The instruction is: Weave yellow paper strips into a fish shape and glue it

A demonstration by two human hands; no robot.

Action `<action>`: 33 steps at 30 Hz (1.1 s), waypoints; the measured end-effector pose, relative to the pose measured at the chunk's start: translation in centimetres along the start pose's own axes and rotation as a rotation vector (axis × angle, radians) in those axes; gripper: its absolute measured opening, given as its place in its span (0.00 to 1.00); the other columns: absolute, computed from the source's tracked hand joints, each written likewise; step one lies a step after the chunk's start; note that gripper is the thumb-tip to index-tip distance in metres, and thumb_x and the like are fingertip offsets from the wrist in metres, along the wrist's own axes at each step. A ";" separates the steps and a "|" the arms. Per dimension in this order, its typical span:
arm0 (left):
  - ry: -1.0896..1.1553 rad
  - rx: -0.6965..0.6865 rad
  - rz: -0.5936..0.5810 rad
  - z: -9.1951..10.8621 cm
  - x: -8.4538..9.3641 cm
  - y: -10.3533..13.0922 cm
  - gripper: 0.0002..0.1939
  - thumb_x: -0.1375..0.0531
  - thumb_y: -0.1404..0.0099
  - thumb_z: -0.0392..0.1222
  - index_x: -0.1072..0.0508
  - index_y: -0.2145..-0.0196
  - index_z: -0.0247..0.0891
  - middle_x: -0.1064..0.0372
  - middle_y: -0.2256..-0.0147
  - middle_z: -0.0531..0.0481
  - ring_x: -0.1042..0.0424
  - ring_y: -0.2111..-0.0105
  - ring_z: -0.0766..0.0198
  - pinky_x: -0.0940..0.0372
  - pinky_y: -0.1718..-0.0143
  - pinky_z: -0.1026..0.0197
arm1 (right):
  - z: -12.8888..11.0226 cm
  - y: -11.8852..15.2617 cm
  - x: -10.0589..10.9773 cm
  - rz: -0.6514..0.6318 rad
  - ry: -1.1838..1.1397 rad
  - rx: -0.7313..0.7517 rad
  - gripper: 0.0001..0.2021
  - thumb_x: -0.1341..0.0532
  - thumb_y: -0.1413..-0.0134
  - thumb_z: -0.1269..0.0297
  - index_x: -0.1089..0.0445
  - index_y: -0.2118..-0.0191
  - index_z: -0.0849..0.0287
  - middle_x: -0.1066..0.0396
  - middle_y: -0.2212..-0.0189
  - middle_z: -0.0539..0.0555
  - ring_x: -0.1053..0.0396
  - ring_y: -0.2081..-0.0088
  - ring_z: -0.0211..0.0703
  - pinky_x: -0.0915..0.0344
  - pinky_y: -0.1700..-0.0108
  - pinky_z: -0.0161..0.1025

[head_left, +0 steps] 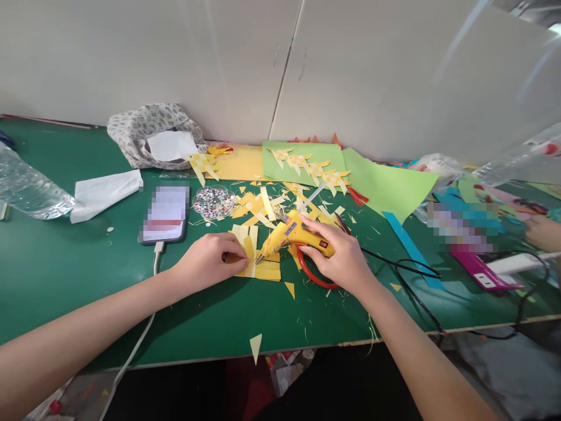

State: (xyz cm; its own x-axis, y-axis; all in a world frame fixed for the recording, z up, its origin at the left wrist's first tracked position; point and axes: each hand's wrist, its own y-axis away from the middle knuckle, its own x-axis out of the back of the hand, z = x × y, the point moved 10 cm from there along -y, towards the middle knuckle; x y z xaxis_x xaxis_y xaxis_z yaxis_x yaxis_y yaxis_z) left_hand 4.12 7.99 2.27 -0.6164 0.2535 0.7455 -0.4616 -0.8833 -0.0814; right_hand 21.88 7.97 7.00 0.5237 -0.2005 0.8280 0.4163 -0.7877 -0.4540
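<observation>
In the head view my right hand (339, 251) is wrapped round the handle of a yellow hot glue gun (302, 231). The gun points down and left, its metal nozzle at the yellow paper strips (267, 269). A pale glue stick (312, 196) sticks out of its back end. My left hand (214, 257) has thumb and fingertips pinched at the left side of these strips, close to the nozzle. Red-handled scissors (318, 279) lie partly under my right hand. Behind the gun is a heap of yellow paper scraps (252, 207).
Woven yellow paper fish (302, 166) lie on green paper at the back. A round case of googly eyes (214, 203), a charging phone (165, 213) and a water bottle (30, 181) are leftward. A black cord (407, 280) runs right, near another person's hand (543, 233).
</observation>
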 end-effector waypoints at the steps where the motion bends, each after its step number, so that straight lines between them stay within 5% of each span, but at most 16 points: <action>1: 0.002 -0.002 -0.002 0.0 0.0 0.0 0.09 0.43 0.43 0.39 0.23 0.73 0.40 0.28 0.70 0.50 0.32 0.74 0.67 0.38 0.71 0.65 | -0.1 0.0 0.1 0.008 0.008 0.006 0.24 0.42 0.48 0.70 0.40 0.44 0.51 0.31 0.51 0.51 0.30 0.55 0.45 0.32 0.52 0.45; 33: 0.042 -0.028 -0.009 0.2 0.1 0.0 0.09 0.43 0.42 0.38 0.22 0.72 0.39 0.28 0.70 0.49 0.33 0.74 0.67 0.38 0.73 0.66 | -0.8 0.2 0.5 0.043 0.023 0.014 0.25 0.40 0.50 0.66 0.40 0.44 0.51 0.31 0.52 0.52 0.31 0.54 0.46 0.34 0.51 0.47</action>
State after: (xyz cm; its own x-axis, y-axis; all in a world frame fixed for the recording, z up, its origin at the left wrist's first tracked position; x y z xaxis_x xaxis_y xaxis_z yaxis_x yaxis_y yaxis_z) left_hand 4.24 7.92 2.49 -0.6378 0.2782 0.7182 -0.4844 -0.8698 -0.0933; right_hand 21.65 7.18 7.62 0.5245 -0.2477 0.8146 0.4037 -0.7700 -0.4941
